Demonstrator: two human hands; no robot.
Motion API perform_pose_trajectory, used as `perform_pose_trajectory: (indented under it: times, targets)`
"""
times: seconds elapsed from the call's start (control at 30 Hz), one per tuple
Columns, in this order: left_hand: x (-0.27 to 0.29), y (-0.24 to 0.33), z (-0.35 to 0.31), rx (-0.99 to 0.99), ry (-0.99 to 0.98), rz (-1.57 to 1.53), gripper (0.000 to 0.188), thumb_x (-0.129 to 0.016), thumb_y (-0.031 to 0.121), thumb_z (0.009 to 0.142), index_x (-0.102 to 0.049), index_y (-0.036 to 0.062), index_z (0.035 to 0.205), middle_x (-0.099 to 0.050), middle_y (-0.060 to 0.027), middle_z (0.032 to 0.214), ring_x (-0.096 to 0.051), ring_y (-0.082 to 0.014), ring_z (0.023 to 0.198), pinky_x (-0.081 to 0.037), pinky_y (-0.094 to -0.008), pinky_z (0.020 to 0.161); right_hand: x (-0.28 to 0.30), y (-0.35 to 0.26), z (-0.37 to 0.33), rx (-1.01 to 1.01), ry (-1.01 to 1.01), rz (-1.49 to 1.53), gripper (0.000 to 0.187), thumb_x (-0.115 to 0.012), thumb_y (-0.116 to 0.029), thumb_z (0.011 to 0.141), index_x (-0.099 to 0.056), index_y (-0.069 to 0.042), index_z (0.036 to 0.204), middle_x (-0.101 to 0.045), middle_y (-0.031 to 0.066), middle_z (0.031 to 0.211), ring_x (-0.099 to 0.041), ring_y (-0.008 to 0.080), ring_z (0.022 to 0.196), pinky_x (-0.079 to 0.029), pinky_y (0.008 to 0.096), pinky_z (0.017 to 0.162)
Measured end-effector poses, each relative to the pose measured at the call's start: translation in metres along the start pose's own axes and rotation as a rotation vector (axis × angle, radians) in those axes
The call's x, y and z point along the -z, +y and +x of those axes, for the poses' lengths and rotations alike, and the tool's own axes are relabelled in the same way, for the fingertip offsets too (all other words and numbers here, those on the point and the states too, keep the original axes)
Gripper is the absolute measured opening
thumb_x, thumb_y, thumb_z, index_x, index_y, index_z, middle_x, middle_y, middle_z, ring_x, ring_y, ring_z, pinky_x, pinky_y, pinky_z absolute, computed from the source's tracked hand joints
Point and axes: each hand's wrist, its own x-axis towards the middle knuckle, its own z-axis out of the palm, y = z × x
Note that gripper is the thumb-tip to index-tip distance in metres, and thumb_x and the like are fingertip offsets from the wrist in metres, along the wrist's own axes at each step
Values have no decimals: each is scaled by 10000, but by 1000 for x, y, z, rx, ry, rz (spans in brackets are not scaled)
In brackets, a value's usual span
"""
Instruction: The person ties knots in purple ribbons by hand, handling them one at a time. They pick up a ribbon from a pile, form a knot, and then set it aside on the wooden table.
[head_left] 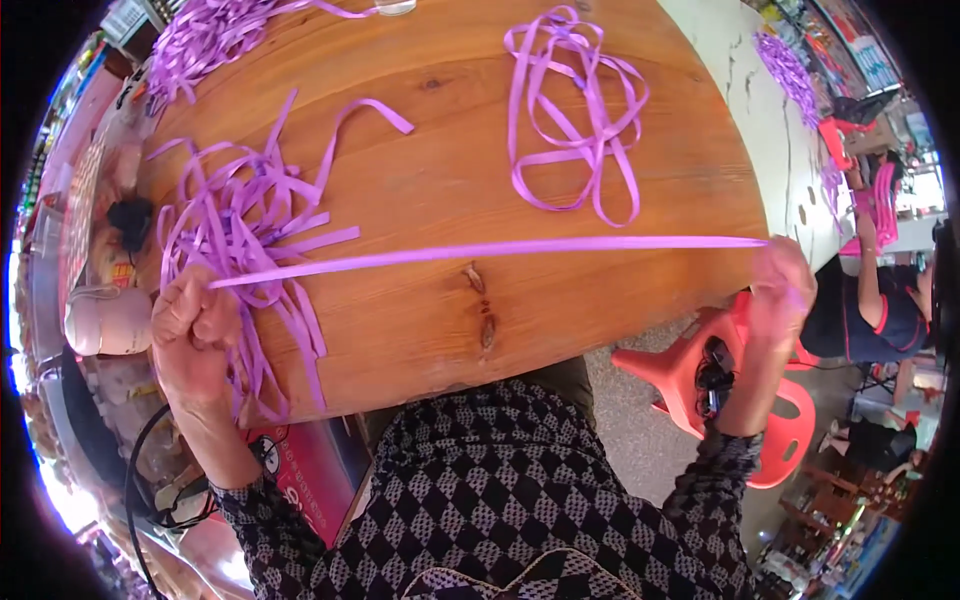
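A purple ribbon [480, 249] is stretched nearly straight across the wooden table [620, 290]. At its left end my left hand [198, 318] is closed on it, the fingers curled together. My right hand [783, 285], somewhat blurred, grips the other end beyond the table's right edge. Under and behind my left hand lies a tangled heap of purple ribbons [245, 195], some loose ends pointing right. Farther off, right of the middle, a loosely looped purple ribbon [590, 150] rests by itself on the wood.
Another heap of purple ribbons [205, 45] lies at the far left. A pale marbled table [735, 75] adjoins on the right, with more ribbon [787, 75] on it. A red plastic stool [690, 375] stands below my right arm. A person [870, 300] sits at the right.
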Motion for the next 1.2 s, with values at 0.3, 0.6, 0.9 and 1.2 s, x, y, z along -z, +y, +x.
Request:
perform_pose_trajectory:
  times: [0.3,0.6,0.9,1.2]
  targets:
    - [43,5,-9,66,62,232,198,-567,225,868,-518,40,820,-425,4,553,-365,-78,474,-272,-206,430,69,17,24,-53,136,-301,152,-610,-106,777,-604,40,820,-468,3,631,-420,101,576,-335,237,551]
    - [38,-1,9,-132,109,-45,170,-501,164,904,-544,5,944,-614,-146,878,-591,-208,761,-491,-331,706,60,29,27,-109,62,185,233,-508,-98,883,-551,69,1039,-602,150,996,-567,157,827,-442,258,693]
    - [62,-1,23,-165,10,-781,184,-430,59,913,-478,-35,1065,-528,-115,942,-521,-202,876,-441,-352,773,-1,23,20,-253,-9,1033,321,-422,-33,899,-418,49,1209,-541,112,988,-495,182,868,-371,330,832]
    - [-79,-29,-7,-198,-23,148,376,-630,99,804,-502,-44,1127,-540,-28,678,-487,-91,508,-357,-199,382,-127,-5,-59,-325,-374,58,344,-611,46,714,-545,43,1051,-563,67,814,-541,128,663,-435,227,582]
